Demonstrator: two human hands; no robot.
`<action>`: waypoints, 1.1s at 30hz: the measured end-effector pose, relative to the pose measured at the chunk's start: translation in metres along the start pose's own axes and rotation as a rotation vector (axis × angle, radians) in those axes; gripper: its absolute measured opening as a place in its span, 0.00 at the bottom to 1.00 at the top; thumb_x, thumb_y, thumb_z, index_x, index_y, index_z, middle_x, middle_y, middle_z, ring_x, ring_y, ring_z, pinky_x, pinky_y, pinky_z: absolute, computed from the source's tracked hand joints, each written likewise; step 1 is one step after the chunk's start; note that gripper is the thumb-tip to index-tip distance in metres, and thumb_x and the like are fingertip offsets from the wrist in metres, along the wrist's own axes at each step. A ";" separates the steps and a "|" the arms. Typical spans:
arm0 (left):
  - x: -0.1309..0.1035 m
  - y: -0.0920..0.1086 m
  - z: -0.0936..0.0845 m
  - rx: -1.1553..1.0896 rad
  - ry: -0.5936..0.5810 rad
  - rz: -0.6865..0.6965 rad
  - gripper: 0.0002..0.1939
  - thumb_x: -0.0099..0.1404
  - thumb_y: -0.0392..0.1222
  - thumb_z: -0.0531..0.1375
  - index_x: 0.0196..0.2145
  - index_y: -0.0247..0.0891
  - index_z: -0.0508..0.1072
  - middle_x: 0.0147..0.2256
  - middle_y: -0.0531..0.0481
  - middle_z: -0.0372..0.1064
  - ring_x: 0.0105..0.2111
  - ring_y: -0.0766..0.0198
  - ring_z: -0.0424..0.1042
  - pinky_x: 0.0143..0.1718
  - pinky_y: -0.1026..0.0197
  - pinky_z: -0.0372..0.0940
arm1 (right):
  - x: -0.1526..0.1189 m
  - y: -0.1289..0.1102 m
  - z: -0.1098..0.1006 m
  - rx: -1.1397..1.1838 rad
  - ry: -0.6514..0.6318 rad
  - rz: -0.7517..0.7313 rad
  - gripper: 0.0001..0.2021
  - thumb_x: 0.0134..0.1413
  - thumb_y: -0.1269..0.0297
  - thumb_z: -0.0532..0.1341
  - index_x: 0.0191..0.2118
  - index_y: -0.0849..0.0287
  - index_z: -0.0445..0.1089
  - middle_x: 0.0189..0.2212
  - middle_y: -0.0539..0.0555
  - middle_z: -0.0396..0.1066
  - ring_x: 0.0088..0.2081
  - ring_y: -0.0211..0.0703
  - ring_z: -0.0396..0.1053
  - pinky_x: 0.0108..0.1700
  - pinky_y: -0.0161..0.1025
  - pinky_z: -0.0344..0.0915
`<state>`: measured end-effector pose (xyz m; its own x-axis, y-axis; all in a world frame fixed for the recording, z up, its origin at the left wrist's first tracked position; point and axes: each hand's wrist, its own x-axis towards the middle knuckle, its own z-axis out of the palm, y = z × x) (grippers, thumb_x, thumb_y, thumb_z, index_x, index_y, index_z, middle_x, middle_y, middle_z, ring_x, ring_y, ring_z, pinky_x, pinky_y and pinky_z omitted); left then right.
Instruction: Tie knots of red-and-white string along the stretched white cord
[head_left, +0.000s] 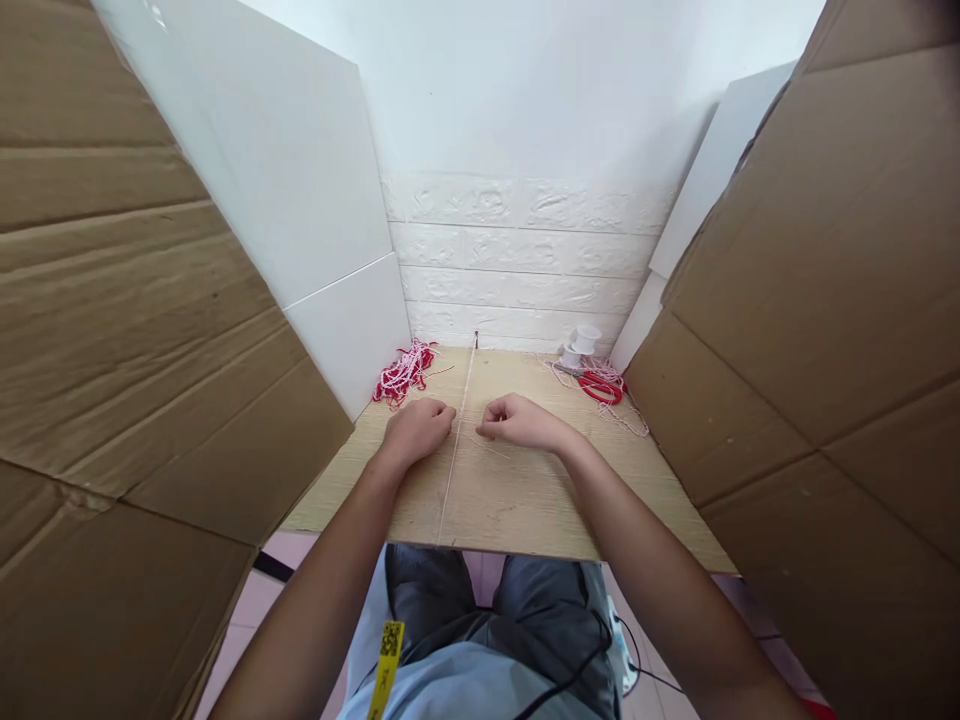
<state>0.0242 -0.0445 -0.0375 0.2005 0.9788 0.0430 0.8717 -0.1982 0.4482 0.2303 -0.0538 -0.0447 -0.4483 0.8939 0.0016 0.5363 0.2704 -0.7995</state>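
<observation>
A thin pale cord [450,475] runs from a small dark peg [476,338] at the back of the wooden board down to its front edge. My left hand [421,430] is closed just left of the cord, its fingertips at the cord; what it grips is too small to make out. To the right of the cord, my right hand [517,420] has its thumb and fingers pinched together. Fine loose thread ends [491,450] lie below its fingertips. Whether the right fingers hold a thread is too small to tell.
Red and pink cords [405,374] lie heaped at the board's back left. Red-handled scissors [600,387], white spools [583,340] and more pink cord [634,425] are at the back right. Cardboard panels [247,400] flank the wooden board [525,510]; a white brick-patterned wall [525,255] stands behind.
</observation>
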 end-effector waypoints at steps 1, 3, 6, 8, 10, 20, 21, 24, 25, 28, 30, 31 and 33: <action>0.000 0.000 0.000 0.003 0.003 0.002 0.16 0.61 0.46 0.51 0.19 0.39 0.70 0.27 0.45 0.75 0.27 0.58 0.68 0.27 0.60 0.50 | -0.002 -0.003 -0.001 0.071 -0.094 -0.034 0.09 0.52 0.62 0.61 0.26 0.61 0.72 0.23 0.49 0.71 0.25 0.36 0.63 0.28 0.33 0.56; 0.001 -0.001 0.001 0.011 0.008 0.003 0.17 0.61 0.46 0.51 0.20 0.39 0.70 0.27 0.44 0.75 0.27 0.58 0.68 0.27 0.60 0.50 | -0.008 -0.011 -0.004 0.191 -0.260 -0.086 0.11 0.53 0.60 0.62 0.27 0.61 0.75 0.25 0.51 0.74 0.27 0.36 0.66 0.30 0.33 0.58; 0.001 -0.001 0.001 0.017 0.000 0.000 0.17 0.61 0.46 0.51 0.21 0.39 0.72 0.28 0.45 0.76 0.28 0.59 0.68 0.28 0.60 0.51 | -0.014 -0.019 -0.006 0.251 -0.452 -0.079 0.11 0.50 0.58 0.65 0.31 0.61 0.78 0.27 0.52 0.77 0.26 0.36 0.66 0.27 0.32 0.58; 0.001 -0.002 0.002 0.021 -0.010 -0.002 0.17 0.62 0.46 0.51 0.21 0.40 0.72 0.28 0.45 0.76 0.28 0.59 0.68 0.28 0.61 0.52 | -0.015 -0.019 -0.006 0.246 -0.497 -0.068 0.11 0.50 0.58 0.66 0.33 0.61 0.79 0.28 0.52 0.77 0.25 0.36 0.66 0.26 0.32 0.58; 0.001 -0.002 0.002 0.029 -0.009 -0.001 0.17 0.62 0.46 0.51 0.21 0.40 0.72 0.28 0.45 0.76 0.28 0.59 0.68 0.28 0.61 0.52 | -0.011 -0.015 -0.004 0.201 -0.431 -0.074 0.10 0.51 0.60 0.64 0.34 0.61 0.78 0.27 0.52 0.76 0.25 0.36 0.65 0.27 0.32 0.58; 0.002 -0.001 0.002 0.038 -0.013 -0.001 0.17 0.62 0.46 0.50 0.22 0.39 0.73 0.28 0.45 0.75 0.28 0.58 0.68 0.28 0.60 0.52 | 0.004 0.003 0.017 -0.097 0.069 -0.166 0.12 0.46 0.75 0.63 0.39 0.60 0.76 0.32 0.49 0.69 0.29 0.34 0.63 0.33 0.32 0.58; 0.002 -0.001 0.002 0.033 -0.012 0.002 0.17 0.62 0.46 0.51 0.22 0.39 0.73 0.28 0.45 0.75 0.28 0.58 0.68 0.28 0.60 0.52 | 0.005 0.004 0.018 -0.113 0.075 -0.175 0.12 0.46 0.75 0.63 0.39 0.60 0.76 0.32 0.49 0.69 0.30 0.35 0.63 0.34 0.32 0.58; 0.002 -0.001 0.002 0.030 -0.011 0.003 0.17 0.61 0.46 0.51 0.21 0.40 0.73 0.28 0.45 0.75 0.27 0.58 0.68 0.28 0.60 0.52 | 0.008 0.007 0.023 -0.142 0.078 -0.191 0.12 0.45 0.74 0.64 0.39 0.61 0.76 0.32 0.50 0.68 0.31 0.36 0.64 0.35 0.33 0.59; 0.002 -0.001 0.002 0.031 -0.013 0.000 0.17 0.61 0.46 0.51 0.21 0.40 0.73 0.28 0.45 0.75 0.27 0.58 0.68 0.28 0.60 0.51 | 0.009 0.008 0.025 -0.148 0.073 -0.193 0.12 0.45 0.74 0.64 0.39 0.61 0.77 0.32 0.50 0.68 0.31 0.36 0.64 0.35 0.33 0.59; 0.001 0.000 0.001 0.044 -0.018 -0.003 0.17 0.61 0.46 0.50 0.21 0.39 0.71 0.27 0.45 0.74 0.27 0.59 0.66 0.27 0.60 0.50 | 0.011 0.011 0.028 -0.158 0.059 -0.184 0.12 0.46 0.72 0.65 0.40 0.60 0.77 0.31 0.50 0.67 0.31 0.36 0.64 0.35 0.33 0.59; 0.001 0.001 0.001 0.055 -0.019 0.000 0.17 0.61 0.46 0.50 0.21 0.39 0.70 0.27 0.46 0.74 0.26 0.60 0.66 0.26 0.60 0.48 | 0.012 0.012 0.029 -0.162 0.050 -0.177 0.12 0.47 0.71 0.65 0.41 0.59 0.77 0.31 0.50 0.68 0.31 0.36 0.64 0.35 0.33 0.58; 0.001 0.001 0.001 0.059 -0.017 0.002 0.17 0.61 0.46 0.50 0.21 0.39 0.70 0.27 0.46 0.73 0.26 0.60 0.66 0.26 0.60 0.48 | 0.013 0.013 0.029 -0.165 0.046 -0.179 0.12 0.48 0.71 0.64 0.40 0.59 0.77 0.31 0.49 0.68 0.31 0.36 0.63 0.35 0.32 0.58; 0.001 0.000 0.002 0.063 -0.017 0.000 0.17 0.61 0.47 0.50 0.21 0.39 0.69 0.27 0.46 0.73 0.26 0.61 0.65 0.26 0.60 0.48 | 0.013 0.013 0.031 -0.173 0.040 -0.187 0.10 0.48 0.70 0.64 0.39 0.59 0.77 0.30 0.49 0.68 0.31 0.36 0.63 0.35 0.32 0.58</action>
<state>0.0251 -0.0436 -0.0391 0.2075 0.9779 0.0275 0.8979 -0.2015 0.3914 0.2097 -0.0492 -0.0738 -0.5244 0.8351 0.1659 0.5625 0.4861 -0.6688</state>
